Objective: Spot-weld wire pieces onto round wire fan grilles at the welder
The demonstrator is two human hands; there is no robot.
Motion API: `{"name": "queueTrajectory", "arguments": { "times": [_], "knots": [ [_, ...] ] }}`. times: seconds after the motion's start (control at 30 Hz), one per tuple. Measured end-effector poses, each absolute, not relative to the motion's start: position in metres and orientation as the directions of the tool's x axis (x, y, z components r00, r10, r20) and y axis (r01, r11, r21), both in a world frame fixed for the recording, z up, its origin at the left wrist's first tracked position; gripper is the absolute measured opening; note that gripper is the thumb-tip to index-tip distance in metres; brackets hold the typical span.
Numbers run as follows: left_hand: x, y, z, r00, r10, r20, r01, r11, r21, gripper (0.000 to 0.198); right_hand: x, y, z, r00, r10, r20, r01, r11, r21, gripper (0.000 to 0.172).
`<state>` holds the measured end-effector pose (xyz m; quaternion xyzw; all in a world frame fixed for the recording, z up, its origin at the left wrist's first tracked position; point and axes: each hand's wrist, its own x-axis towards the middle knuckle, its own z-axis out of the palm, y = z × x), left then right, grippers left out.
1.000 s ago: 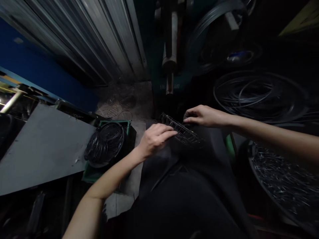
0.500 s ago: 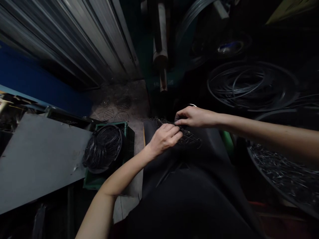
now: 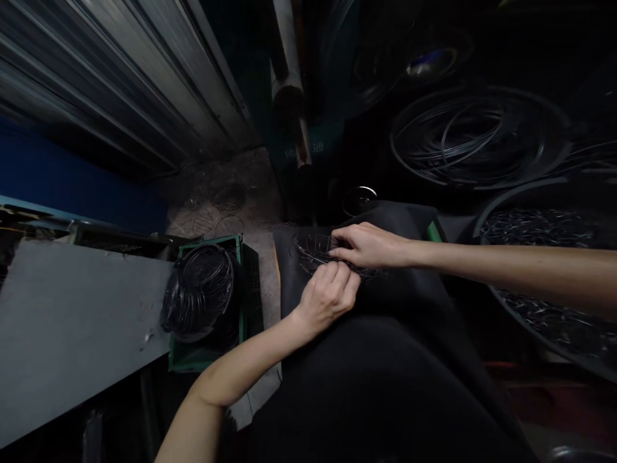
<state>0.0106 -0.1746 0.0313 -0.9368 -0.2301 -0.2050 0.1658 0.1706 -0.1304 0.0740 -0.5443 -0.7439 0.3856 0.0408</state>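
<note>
A small wire-mesh basket (image 3: 311,249) rests on the dark cloth over my lap (image 3: 366,360), in the middle of the view. My left hand (image 3: 330,294) is curled, its fingertips pinching the near edge of the wire basket. Reaching in from the right, my right hand (image 3: 369,245) has its fingers closed on the basket's right part. The two hands almost touch. Most of the basket is dim, and the hands cover part of it.
A green crate (image 3: 241,247) with a black wire coil (image 3: 197,292) stands left of my lap. A grey board (image 3: 72,321) lies further left. Large wire coils (image 3: 477,138) and a round tray of metal pieces (image 3: 554,308) are on the right. A corrugated shutter (image 3: 120,77) stands behind.
The view has tilted down and the basket sits lower and closer. My left hand has curled from flat fingers into a pinch, and both hands have drawn together on the basket.
</note>
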Motion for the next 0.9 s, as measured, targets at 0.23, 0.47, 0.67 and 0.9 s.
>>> {"name": "queueTrajectory", "arguments": {
  "times": [0.23,0.47,0.67,0.9],
  "knots": [
    [0.006,-0.178,0.018,0.788,0.335,0.516,0.477,-0.863,-0.169,0.014,0.165,-0.138,0.068,-0.441,0.817,-0.370,0.766,0.128,-0.630,0.017],
    [-0.004,-0.178,0.018,0.848,0.369,0.380,0.446,-0.885,-0.136,0.017,0.166,-0.138,0.058,-0.446,0.839,-0.312,0.741,0.150,-0.654,0.026],
    [-0.011,-0.172,0.034,0.899,0.375,0.226,0.400,-0.913,-0.080,0.019,0.163,-0.134,0.056,-0.446,0.829,-0.336,0.711,0.100,-0.696,0.031],
    [-0.022,-0.166,0.043,0.950,0.240,0.199,0.254,-0.966,-0.052,0.017,0.164,-0.146,0.055,-0.411,0.830,-0.377,0.655,-0.019,-0.756,0.034]
  ]
}}
